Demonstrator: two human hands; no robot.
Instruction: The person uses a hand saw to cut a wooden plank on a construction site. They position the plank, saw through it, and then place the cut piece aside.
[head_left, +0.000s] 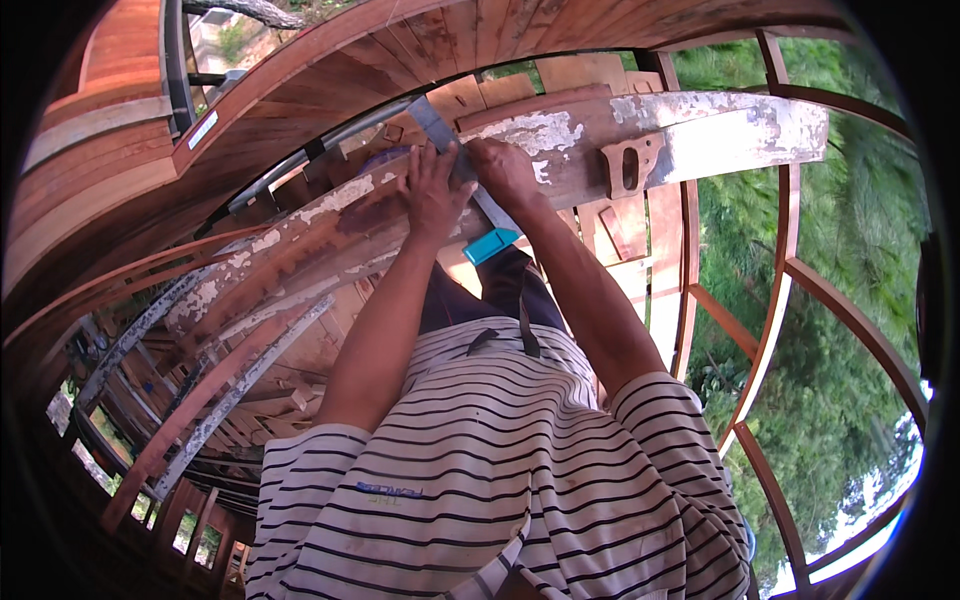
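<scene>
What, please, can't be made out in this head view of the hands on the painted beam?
- Steel square's metal blade: its middle is covered by both hands.
- Left hand grip: only its back shows, so contact underneath is hidden.
- Right hand fingertips: hidden against the long wooden beam with flaking white paint.
- Turquoise handle: lower end blocked by the right forearm.

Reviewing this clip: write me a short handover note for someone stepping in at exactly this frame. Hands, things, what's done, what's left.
Left hand: fingers spread, pressing flat on the wooden beam with peeling white paint.
Right hand: on the beam, holding down a metal square with a teal handle; its blade runs up across the beam.
Done: square laid across the beam, both hands steadying it.
Left: no marking tool or cut visible, so probably marking comes next.
</scene>
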